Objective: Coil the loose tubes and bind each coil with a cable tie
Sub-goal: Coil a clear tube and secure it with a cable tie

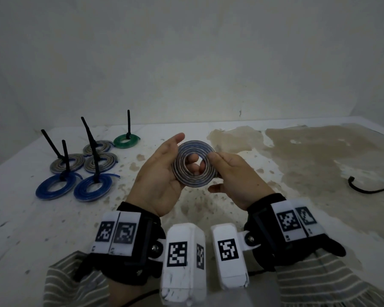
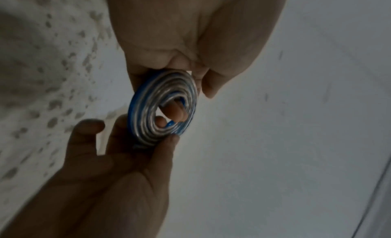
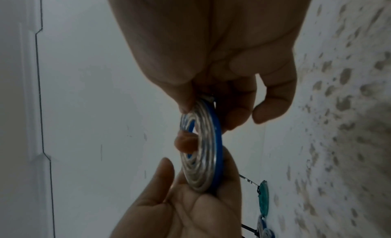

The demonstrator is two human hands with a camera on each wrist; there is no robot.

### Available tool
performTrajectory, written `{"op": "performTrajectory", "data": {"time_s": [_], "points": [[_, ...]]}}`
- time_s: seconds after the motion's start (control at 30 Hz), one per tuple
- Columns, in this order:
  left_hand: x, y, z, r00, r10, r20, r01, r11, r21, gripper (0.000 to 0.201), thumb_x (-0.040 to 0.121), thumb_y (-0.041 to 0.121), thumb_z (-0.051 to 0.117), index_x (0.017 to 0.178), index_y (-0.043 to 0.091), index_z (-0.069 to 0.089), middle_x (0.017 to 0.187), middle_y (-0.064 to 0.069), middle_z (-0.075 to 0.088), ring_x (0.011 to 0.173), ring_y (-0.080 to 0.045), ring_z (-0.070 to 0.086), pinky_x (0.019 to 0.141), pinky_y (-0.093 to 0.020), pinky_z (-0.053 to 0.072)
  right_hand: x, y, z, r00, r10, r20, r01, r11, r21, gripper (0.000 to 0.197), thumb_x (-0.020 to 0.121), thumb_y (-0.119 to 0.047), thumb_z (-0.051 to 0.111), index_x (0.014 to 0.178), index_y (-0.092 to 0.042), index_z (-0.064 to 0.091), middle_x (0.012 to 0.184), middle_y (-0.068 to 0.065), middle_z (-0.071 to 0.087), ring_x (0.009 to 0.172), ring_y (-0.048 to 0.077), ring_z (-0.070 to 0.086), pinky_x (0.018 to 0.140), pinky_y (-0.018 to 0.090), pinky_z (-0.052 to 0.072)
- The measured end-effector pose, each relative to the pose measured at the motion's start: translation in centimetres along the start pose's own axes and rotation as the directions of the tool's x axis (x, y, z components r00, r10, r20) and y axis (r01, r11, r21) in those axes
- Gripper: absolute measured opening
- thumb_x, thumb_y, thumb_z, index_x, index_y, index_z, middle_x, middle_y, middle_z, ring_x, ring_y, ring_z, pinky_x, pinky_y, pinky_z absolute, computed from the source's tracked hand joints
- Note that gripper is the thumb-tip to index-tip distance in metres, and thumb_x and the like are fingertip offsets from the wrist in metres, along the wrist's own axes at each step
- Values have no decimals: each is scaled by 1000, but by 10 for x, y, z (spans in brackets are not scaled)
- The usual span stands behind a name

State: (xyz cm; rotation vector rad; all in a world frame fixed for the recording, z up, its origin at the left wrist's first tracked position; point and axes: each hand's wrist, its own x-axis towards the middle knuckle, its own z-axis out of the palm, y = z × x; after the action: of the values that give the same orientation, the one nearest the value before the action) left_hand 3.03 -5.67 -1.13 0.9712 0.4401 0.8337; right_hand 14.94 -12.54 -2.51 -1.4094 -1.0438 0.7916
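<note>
I hold the coil (image 1: 194,166) up above the surface (image 1: 275,196), left hand (image 1: 157,176) cupping its edge, fingers curled behind; my right hand (image 1: 235,176) pinches the opposite rim, thumb in front.

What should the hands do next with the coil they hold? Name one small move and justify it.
Probably keep the left hand gripping the coil and free the right hand to fetch a cable tie. The held coil is wound flat but carries no tie, unlike the six tied coils on the table. No loose tie is visible.
</note>
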Motion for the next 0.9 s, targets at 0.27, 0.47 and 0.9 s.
{"op": "performTrajectory", "data": {"time_s": [0.27, 0.47, 0.9], "points": [[5, -7, -1, 999, -7, -48, 6, 1000, -15, 30, 99, 16, 34, 98, 9, 62, 53, -3, 51, 39, -8, 43, 42, -16, 44, -2, 0, -3, 997, 70, 18, -68, 996, -61, 35, 97, -31, 39, 74, -17, 60, 74, 1, 58, 68, 13, 51, 59, 27, 43], [7, -11, -2, 996, 27, -81, -26, 1000, 15, 30, 100, 16, 33, 92, 11, 62, 50, 0, 50, 39, -8, 41, 48, -19, 45, -3, 0, -2, 996, 87, 4, -83, 962, -261, 46, 97, -38, 37, 97, 3, 59, 81, 5, 56, 64, 12, 51, 56, 26, 43], [4, -20, 0, 999, -46, 14, 44, 994, 99, 31, 100, 14, 31, 93, 9, 61, 50, 2, 48, 37, -7, 37, 44, -18, 44, -18, -18, -126, 918, 306, -253, -392, 597, -700, 41, 96, -38, 39, 92, -6, 65, 79, 0, 60, 69, 16, 51, 61, 26, 39]]}}
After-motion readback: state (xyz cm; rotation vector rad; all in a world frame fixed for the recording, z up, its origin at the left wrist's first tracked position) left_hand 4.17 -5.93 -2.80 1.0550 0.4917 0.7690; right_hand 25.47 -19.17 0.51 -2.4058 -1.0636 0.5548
